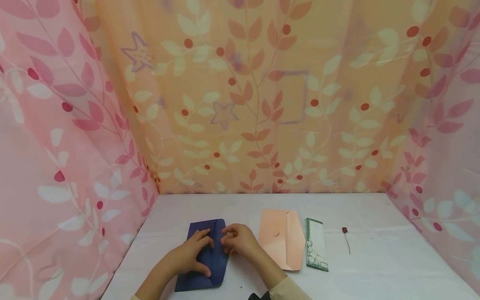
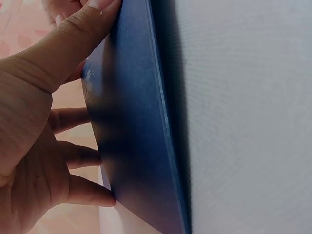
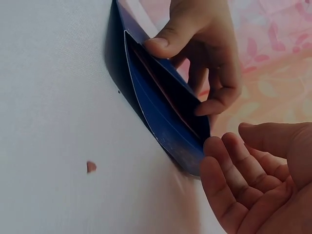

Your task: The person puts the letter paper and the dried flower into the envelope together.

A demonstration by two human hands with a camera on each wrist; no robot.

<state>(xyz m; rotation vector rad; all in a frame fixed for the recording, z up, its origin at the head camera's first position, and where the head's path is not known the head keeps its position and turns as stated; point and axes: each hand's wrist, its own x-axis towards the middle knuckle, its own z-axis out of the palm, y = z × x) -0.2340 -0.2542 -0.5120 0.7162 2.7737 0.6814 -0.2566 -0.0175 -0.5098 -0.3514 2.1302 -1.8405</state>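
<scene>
A dark blue envelope [image 1: 220, 266] lies on the left part of the white table, its flap unfolded to the right. My left hand [image 1: 185, 254] rests on it with fingers spread, the thumb near the lower end of the opening. In the right wrist view the envelope's mouth [image 3: 168, 122] gapes, and a thin reddish edge shows inside. My right hand [image 1: 240, 239] is at the flap's upper right edge, fingers loosely bent with nothing between them. The left wrist view shows the left fingertips touching the blue envelope [image 2: 139, 126].
Right of the blue envelope lies a peach envelope [image 1: 273, 237] with its flap unfolded. Beside it are a green-bordered white card [image 1: 316, 243] with printed flowers and a small red flower [image 1: 345, 230] on a thin stem. Patterned cloth [image 1: 240, 125] hangs around the table.
</scene>
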